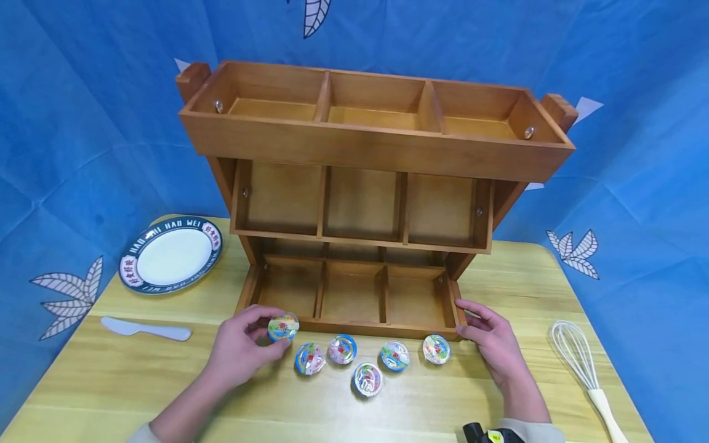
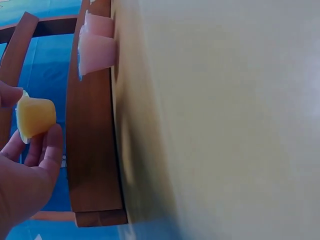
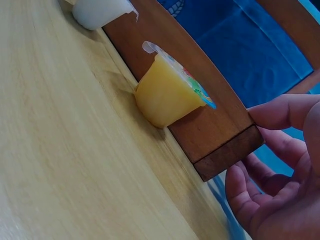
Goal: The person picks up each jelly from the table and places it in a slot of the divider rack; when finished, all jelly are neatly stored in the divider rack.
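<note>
My left hand pinches a jelly cup between thumb and fingers, raised near the front left of the wooden three-tier rack. In the left wrist view this jelly cup is yellow, its foil lid facing left. My right hand grips the rack's bottom front right corner, thumb at the front and fingers along the side. Several more jelly cups with printed lids stand on the table before the rack. Beside the right hand, in the right wrist view, is another yellow jelly cup; a whitish one lies beyond.
Each rack tier has three compartments, with nothing seen in them. To the left are a plate with a dark patterned rim and a white knife. A whisk lies at the right. Blue cloth hangs behind the wooden table.
</note>
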